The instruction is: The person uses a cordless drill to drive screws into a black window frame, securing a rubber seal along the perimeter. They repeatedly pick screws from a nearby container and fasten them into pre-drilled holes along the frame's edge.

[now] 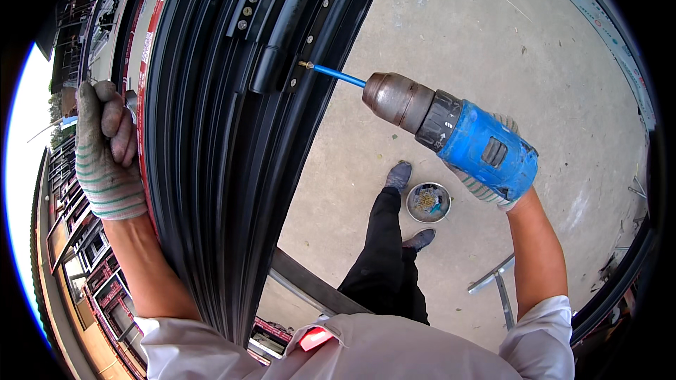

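Observation:
My right hand [482, 188], in a striped work glove, is wrapped round a blue cordless drill [491, 151]. From its chuck a long blue driver bit [339, 74] points left, with a brass-coloured screw [305, 65] at its tip. The screw meets the screw strip of a black hinge [282, 35] on a black metal frame [204, 169]. Several screw heads show along both hinge leaves. On the frame's left side is my gloved left hand [109, 148], its fingers curled in. A small silvery piece shows beside them; what the hand holds, if anything, is hidden.
A round bowl of screws [428, 202] stands on the concrete floor [465, 35] between my feet. A metal stand leg [501, 288] is at lower right. Film-covered profiles [598, 14] run along the far right. More stacked frames [105, 295] stand at the left.

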`<state>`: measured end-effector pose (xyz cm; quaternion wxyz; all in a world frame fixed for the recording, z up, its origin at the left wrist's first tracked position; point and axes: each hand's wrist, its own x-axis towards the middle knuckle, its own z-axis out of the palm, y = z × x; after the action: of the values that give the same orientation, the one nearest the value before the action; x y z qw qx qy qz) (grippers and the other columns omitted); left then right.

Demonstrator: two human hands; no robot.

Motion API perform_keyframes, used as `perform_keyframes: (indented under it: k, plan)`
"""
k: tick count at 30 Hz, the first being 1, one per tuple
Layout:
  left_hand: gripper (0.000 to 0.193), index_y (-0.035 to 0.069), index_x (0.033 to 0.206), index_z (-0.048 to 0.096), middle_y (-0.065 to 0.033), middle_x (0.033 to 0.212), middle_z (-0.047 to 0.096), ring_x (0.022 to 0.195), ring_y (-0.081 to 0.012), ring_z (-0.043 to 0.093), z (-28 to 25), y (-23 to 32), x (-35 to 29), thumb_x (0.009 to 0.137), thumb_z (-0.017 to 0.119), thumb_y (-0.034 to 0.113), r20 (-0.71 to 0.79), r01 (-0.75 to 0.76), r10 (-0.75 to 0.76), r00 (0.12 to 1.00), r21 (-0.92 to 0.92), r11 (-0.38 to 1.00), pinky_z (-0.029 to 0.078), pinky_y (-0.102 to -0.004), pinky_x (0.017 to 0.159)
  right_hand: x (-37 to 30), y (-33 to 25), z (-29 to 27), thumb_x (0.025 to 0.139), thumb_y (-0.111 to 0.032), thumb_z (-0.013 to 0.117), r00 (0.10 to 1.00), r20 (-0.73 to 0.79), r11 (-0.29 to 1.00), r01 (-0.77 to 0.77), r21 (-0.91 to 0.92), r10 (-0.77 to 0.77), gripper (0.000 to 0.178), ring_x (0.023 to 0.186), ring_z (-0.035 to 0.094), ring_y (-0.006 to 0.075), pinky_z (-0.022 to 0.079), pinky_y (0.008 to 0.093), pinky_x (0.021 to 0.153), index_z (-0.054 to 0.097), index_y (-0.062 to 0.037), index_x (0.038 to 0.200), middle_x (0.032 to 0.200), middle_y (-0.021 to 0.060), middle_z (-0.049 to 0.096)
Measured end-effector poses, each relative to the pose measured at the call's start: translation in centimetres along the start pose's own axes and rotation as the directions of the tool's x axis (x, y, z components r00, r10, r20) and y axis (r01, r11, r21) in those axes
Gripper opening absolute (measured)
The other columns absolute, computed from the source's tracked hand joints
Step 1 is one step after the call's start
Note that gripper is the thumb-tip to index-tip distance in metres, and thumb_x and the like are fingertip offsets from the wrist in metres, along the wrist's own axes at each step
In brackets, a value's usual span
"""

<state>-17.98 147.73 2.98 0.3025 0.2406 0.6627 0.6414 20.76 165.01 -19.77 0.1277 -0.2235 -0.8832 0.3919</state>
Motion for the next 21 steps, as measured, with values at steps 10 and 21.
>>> perform_keyframes:
  k: [10, 21]
  plan:
    - [0.031, 0.003, 0.103, 0.065, 0.0046, 0.065, 0.047, 0.041, -0.0014, 0.028, -0.3, 0.0, 0.2, 0.106, 0.052, 0.031, 0.030, -0.006, 0.006, 1.000, -0.007, 1.000, 0.020, -0.0180, 0.033, 0.1, -0.4, 1.2, 0.079, -0.024, 0.080, 0.992, -0.056, 0.975, -0.098, 0.197, 0.111, 0.047, 0.111, 0.064, 0.0273, 0.049, 0.0396, 0.098, 0.065, -0.0169, 0.124, 0.120, 0.0075, 0.069]
    - [0.031, 0.003, 0.103, 0.064, 0.0045, 0.065, 0.047, 0.041, -0.0015, 0.028, -0.1, 0.0, 0.1, 0.107, 0.050, 0.030, 0.034, -0.004, 0.004, 0.999, -0.017, 1.000, 0.021, -0.0177, 0.033, 0.0, 0.4, 1.7, 0.084, -0.030, 0.076, 0.999, -0.035, 0.998, -0.039, -0.056, 0.037, 0.039, 0.107, 0.065, 0.0273, 0.048, 0.0416, 0.096, 0.067, -0.0203, 0.121, 0.117, 0.0054, 0.070]
